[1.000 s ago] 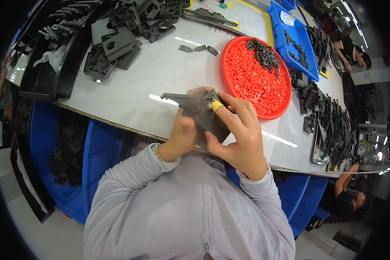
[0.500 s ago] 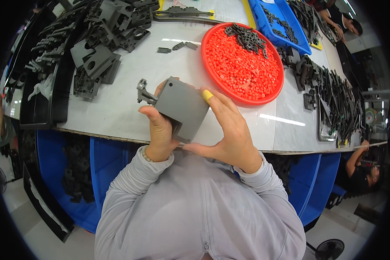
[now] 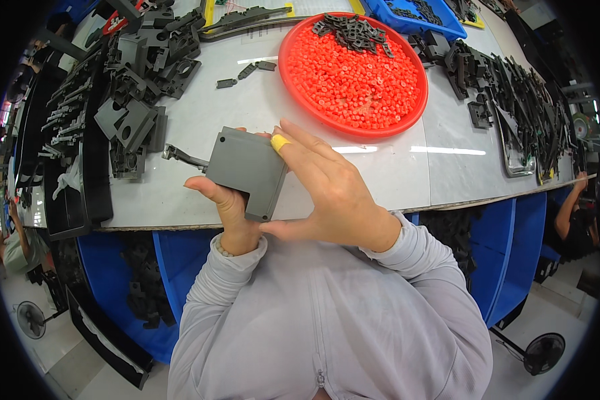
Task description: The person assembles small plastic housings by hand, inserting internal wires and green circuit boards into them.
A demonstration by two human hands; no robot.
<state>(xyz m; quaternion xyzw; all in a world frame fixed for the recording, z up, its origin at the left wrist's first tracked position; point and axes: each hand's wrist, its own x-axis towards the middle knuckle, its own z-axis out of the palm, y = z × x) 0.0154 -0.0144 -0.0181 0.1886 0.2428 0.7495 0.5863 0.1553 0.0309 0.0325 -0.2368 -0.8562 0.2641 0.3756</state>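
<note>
A dark grey plastic housing (image 3: pixel 248 168), boxy with a notch in its lower edge and small holes at its corners, is held above the table's near edge. My left hand (image 3: pixel 232 217) grips it from below and the left, thumb stuck out to the side. Across its right side lies my right hand (image 3: pixel 337 193), fingertips on the upper right edge and thumb by the lower corner. Yellow tape wraps one right fingertip. A narrow metal lever-like part (image 3: pixel 185 158) juts out left of the housing; how it is attached is hidden.
A round red tray (image 3: pixel 288 87) carries many small red rings and a heap of dark links (image 3: pixel 357 33). Grey moulded parts (image 3: pixel 130 123) pile up at left beside a black bin (image 3: pixel 100 200). Dark strips (image 3: pixel 523 120) lie at right. Blue bins (image 3: pixel 180 267) sit under the table.
The housing has turned slightly more upright in my hands, and the metal part now points further left. My right fingers have come further over the housing's upper edge. The view has shifted.
</note>
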